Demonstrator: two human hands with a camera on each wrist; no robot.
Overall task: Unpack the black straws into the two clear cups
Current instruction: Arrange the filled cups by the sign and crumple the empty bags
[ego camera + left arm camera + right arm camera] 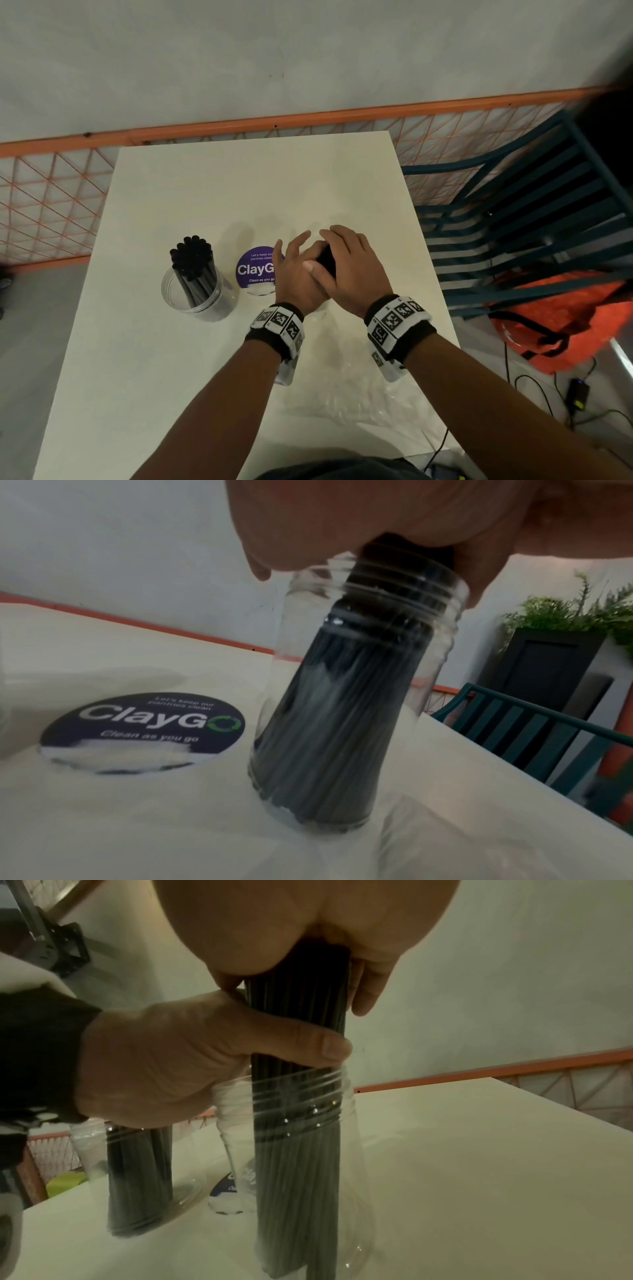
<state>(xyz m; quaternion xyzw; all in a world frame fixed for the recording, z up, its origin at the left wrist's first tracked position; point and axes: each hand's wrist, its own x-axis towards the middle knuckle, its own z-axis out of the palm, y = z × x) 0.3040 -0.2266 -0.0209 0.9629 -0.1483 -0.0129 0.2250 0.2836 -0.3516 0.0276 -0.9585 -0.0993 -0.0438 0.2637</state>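
On the white desk [171, 359], the far-left clear cup [197, 294] already stands full of black straws. Both hands meet over the second cup [298, 1150]: the right hand [352, 270] grips the straw bundle [298, 1010] from above, and the left hand [298, 274] pinches it at the rim. The straws look seated, so little remains. A crumpled wrapper [359, 394] lies near; the desk edges are well apart.

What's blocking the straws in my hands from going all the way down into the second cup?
Nothing visible. The bundle of straws already stands inside the second clear cup, its lower ends at the bottom, with the left hand and right hand gripping it above the rim.
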